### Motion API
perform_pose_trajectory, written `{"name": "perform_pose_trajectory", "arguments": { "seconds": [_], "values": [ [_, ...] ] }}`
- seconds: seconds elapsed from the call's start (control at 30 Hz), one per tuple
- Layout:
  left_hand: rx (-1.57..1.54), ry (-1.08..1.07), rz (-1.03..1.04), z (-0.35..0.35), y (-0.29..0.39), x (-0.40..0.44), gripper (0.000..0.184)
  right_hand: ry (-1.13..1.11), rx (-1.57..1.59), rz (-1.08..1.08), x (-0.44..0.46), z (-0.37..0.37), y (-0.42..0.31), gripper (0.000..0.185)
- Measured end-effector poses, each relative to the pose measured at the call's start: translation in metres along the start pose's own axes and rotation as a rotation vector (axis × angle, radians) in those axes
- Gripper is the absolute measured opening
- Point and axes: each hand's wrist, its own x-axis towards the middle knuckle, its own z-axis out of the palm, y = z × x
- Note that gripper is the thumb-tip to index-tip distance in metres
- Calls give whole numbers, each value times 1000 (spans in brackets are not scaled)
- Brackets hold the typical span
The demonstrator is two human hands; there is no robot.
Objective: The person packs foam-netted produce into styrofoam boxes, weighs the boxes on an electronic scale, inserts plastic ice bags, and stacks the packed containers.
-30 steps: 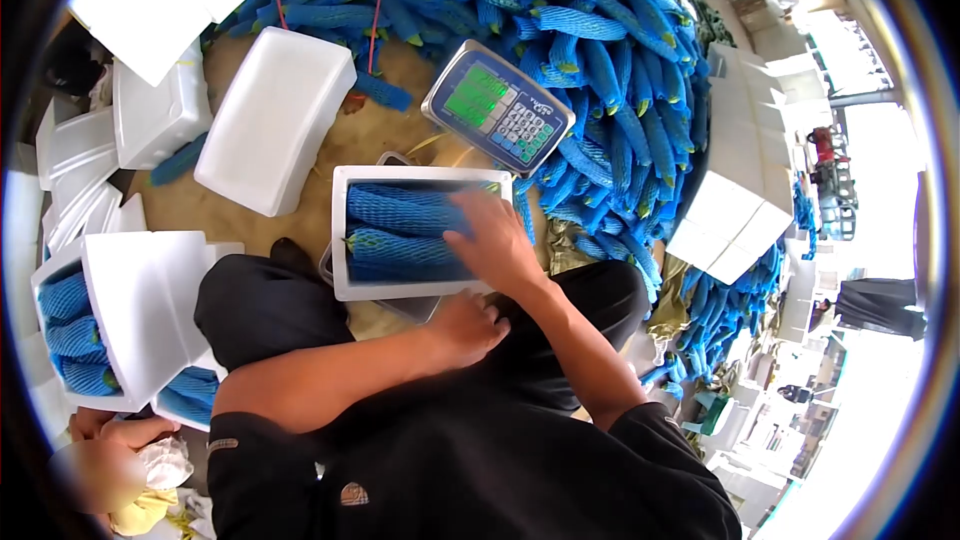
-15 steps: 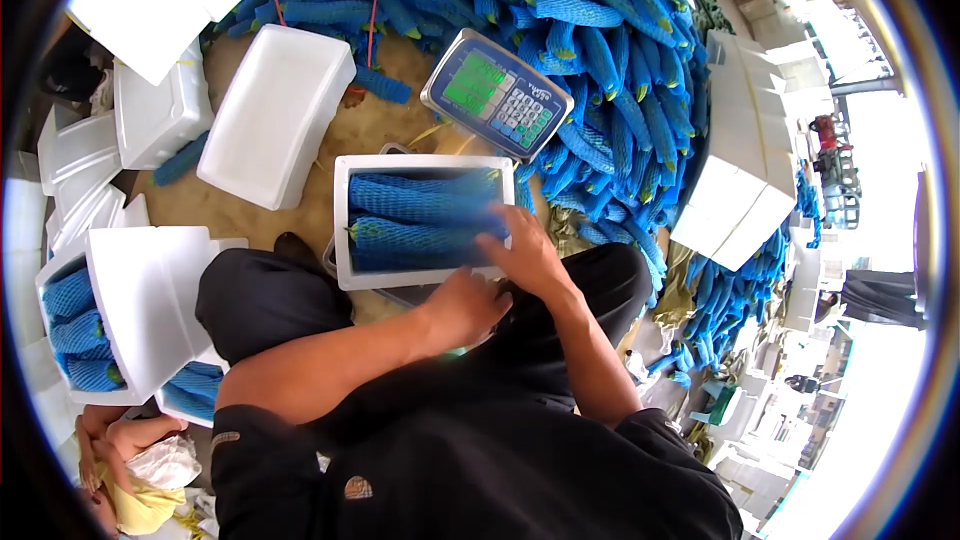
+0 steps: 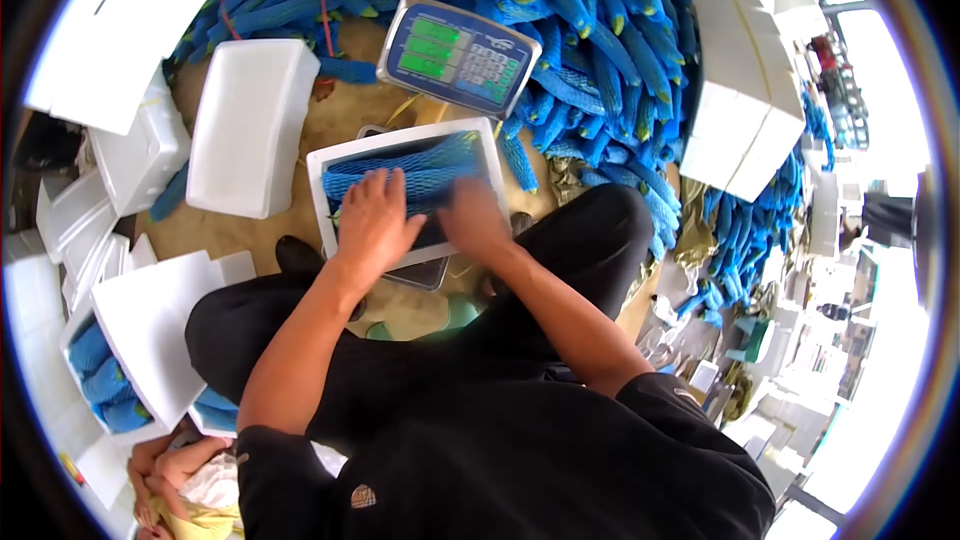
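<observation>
A white foam box (image 3: 315, 202) stands between my knees, a little tilted in view. In it lie long vegetables in blue foam netting (image 3: 430, 162), side by side toward the far wall. My left hand (image 3: 375, 218) rests on the netted vegetables with its fingers stretched over them and its thumb apart. At the box's right part is my right hand (image 3: 473, 220), smeared by motion; whether it grips anything is hidden. Just beyond the box stands a scale display (image 3: 458, 55) with green lit readouts and a keypad.
A large pile of blue-netted vegetables (image 3: 600, 50) spreads behind and right of the scale. An empty white foam box (image 3: 245, 130) lies at left. Stacked white boxes (image 3: 735, 80) stand at right. Another box of netted vegetables (image 3: 105, 380) and a person in yellow (image 3: 190, 500) are at lower left.
My left hand has moved from the box's near edge onto the netted vegetables. My right hand has shifted slightly left and remains blurred. The box appears turned, and the view has shifted.
</observation>
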Motion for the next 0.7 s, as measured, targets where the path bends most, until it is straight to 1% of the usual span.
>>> {"name": "perform_pose_trajectory", "arguments": {
  "seconds": [0.03,0.07,0.1,0.2,0.23,0.33,0.37,0.47,0.5,0.7],
  "values": [
    [2,-13,-15,9,-7,-1,77,-8,-6,21,0,-4,-6,76],
    [21,15,-24,19,-10,-2,74,-16,-12,37,2,-5,-10,79],
    [42,64,-14,36,-16,-5,70,17,-42,23,3,-2,-11,85],
    [11,151,-14,47,-29,-5,59,162,-84,-6,-5,4,-16,89],
    [-13,172,-22,47,-32,-2,55,167,-71,3,-4,-1,-18,88],
    [-6,275,-132,50,-40,6,46,317,114,25,8,15,-9,85],
    [20,241,-104,51,-40,6,41,324,113,26,10,20,-8,84],
    [-10,229,-159,57,-43,11,40,345,104,51,16,20,-16,82],
    [-10,265,-156,61,-45,14,41,348,97,66,19,24,-17,82],
    [-26,283,-168,78,-54,25,42,414,104,114,27,50,-16,84]
  ]
}}
